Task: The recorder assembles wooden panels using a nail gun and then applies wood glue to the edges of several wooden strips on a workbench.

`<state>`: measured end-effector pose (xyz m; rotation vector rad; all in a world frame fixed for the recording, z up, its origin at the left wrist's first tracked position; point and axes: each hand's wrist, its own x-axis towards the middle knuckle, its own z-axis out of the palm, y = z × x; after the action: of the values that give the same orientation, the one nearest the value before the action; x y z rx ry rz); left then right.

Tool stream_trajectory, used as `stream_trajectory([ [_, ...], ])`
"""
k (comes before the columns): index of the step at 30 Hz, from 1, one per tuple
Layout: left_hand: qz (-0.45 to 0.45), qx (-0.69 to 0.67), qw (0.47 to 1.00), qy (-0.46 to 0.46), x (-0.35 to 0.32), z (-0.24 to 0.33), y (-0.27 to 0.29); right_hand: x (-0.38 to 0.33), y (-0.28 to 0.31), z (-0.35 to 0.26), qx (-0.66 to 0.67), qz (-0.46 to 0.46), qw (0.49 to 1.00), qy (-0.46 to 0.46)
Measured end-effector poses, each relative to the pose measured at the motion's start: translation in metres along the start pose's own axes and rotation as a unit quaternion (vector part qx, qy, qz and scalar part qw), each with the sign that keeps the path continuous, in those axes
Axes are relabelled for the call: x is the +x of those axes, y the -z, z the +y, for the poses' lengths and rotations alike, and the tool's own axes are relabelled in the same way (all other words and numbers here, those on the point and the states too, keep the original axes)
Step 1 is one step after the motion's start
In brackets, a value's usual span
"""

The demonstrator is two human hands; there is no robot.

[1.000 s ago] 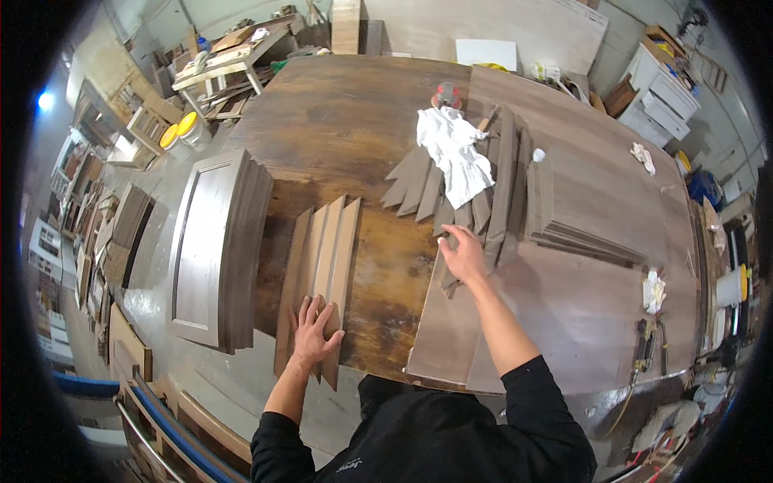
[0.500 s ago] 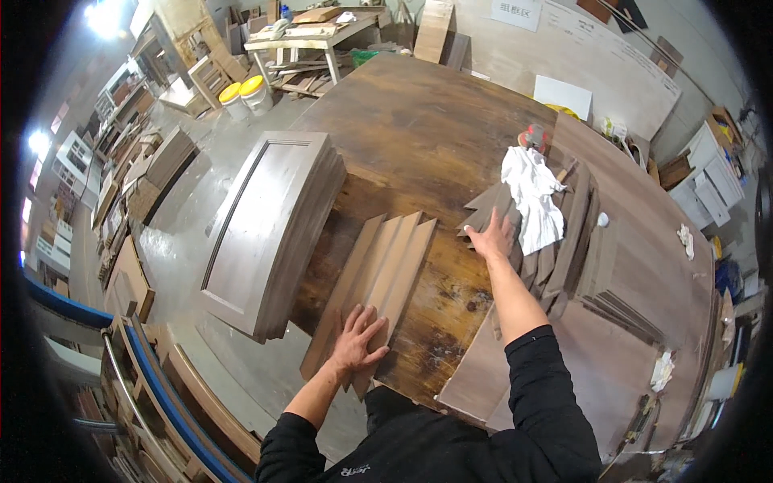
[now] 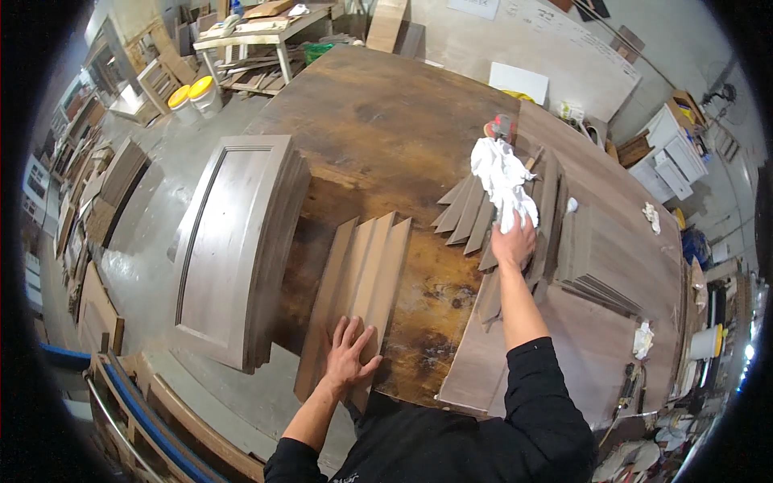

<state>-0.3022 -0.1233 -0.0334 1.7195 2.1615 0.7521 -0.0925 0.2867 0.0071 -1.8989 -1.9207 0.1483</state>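
My left hand [image 3: 349, 354] lies flat with fingers spread on several light-brown mitred wooden strips [image 3: 360, 278], laid side by side. On the right, my right hand [image 3: 514, 241] has its fingers closed on the lower end of a crumpled white cloth [image 3: 501, 173]. Part of the grip is hidden by the back of the hand. The cloth lies over a fanned pile of grey-brown wooden strips [image 3: 467, 216] with pointed ends. Just beyond it stands a red and grey tool [image 3: 500, 127], its kind unclear.
Left of the strips is a stack of framed grey-brown panels [image 3: 233, 249]. Thin panels [image 3: 596, 278] lie on the right of the stained worktable [image 3: 362, 105]. Two yellow-lidded buckets [image 3: 203, 97] stand on the floor at the far left.
My right hand has moved from the pointed strips onto the cloth's lower end and closed there. My left hand stays on the light-brown strips. The whole view has shifted slightly.
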Motion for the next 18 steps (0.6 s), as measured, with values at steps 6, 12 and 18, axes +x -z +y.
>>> stream_trajectory([
  [6, -0.015, 0.015, 1.0, 0.01, 0.003, 0.001, -0.005, 0.006, 0.034, 0.087, -0.024, -0.061, 0.982, -0.175],
  [12, -0.004, -0.035, 0.999, -0.001, 0.001, 0.002, -0.007, 0.022, 0.04, 0.137, 0.017, -0.103, 0.989, -0.109],
  [18, -0.015, 0.076, 0.997, -0.004, -0.002, 0.01, 0.007, 0.009, 0.074, 0.131, 0.051, -0.138, 0.975, -0.168],
])
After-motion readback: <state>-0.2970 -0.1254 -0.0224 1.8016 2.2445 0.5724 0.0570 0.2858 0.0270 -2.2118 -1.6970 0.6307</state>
